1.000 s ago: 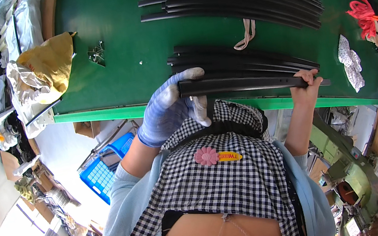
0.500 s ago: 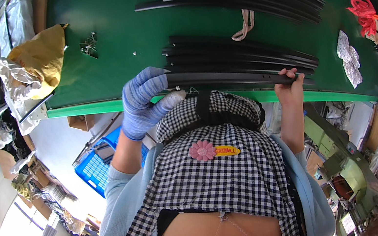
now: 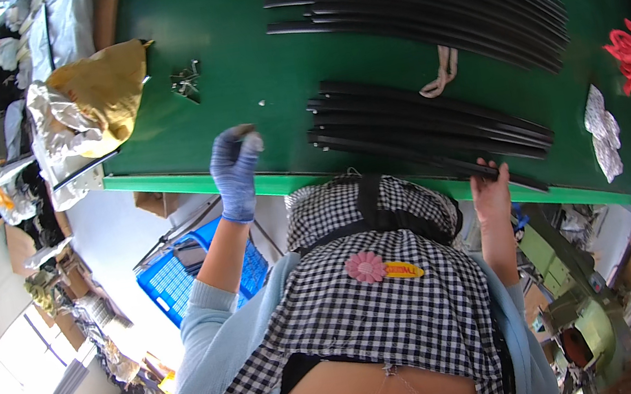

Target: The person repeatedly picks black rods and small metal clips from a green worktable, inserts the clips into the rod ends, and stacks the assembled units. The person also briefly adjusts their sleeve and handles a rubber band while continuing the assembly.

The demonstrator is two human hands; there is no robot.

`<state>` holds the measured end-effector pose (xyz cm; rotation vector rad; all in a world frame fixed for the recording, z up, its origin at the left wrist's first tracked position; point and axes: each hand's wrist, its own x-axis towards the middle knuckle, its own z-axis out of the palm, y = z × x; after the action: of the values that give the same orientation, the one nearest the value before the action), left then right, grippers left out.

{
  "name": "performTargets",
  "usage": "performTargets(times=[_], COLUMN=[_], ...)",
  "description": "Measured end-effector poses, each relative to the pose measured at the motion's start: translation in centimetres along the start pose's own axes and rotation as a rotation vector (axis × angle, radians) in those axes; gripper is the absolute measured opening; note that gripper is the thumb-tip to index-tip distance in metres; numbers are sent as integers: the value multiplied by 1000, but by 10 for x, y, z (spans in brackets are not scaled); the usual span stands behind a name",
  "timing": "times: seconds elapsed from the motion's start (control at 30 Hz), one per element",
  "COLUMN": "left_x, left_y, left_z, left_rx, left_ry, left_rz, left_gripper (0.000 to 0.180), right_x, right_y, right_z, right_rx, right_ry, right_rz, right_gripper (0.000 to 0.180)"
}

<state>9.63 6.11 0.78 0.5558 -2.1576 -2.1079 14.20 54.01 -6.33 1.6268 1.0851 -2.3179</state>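
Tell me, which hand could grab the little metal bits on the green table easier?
Probably the left. The gloved left hand hovers open over the green table, on the side of the small metal bits. The bare right hand is far off, touching the black rods.

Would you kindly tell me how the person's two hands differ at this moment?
The left hand wears a blue glove; the right hand is bare. The left hand hangs above the green table, holding nothing, while the right hand touches the end of a black strip at the table's near edge. Both reach up from light blue sleeves.
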Motion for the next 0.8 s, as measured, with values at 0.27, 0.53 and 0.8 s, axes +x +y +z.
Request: performTargets(times=[0.27,0.53,0.8], left_x=[95,123,68], left_y=[-9,16,-1], left_z=[-57,71,134], left_rx=[1104,968,947], left_ry=[426,10,-482], left_rz=[258,628,780], left_gripper=[34,28,22], right_x=[-36,-38,-1], right_y=[-31,-62,-36], right_z=[37,119,113], right_rx=[-1021,-1448,-1639], right_ry=[-111,-187,-41], right_rz=[63,-1339,-1562], right_gripper=[67,15,16])
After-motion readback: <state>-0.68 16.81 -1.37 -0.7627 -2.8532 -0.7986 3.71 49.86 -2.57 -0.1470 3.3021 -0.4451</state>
